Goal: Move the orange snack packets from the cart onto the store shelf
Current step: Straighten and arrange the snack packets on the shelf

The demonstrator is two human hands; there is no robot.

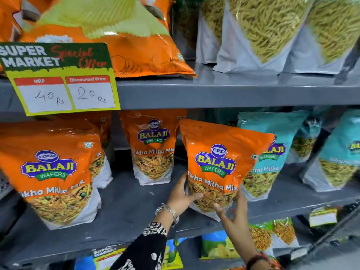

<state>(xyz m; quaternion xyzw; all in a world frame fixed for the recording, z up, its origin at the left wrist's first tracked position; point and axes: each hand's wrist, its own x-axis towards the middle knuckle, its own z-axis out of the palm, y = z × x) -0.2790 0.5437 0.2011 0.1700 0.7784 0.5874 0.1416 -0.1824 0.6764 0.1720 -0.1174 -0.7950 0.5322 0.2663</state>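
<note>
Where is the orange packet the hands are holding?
The orange packet is on the middle shelf, right of centre, held by the left hand and right hand. It overlaps a teal packet on its right.

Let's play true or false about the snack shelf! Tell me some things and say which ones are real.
1. Both hands hold the orange packet. True: the left hand and the right hand grip its bottom.
2. The held packet lies flat. False: it stands upright on the middle shelf.
3. The price sign says 20 Rs discounted. True.
4. The teal packets sit left of the held one. False: they are on its right.
</note>
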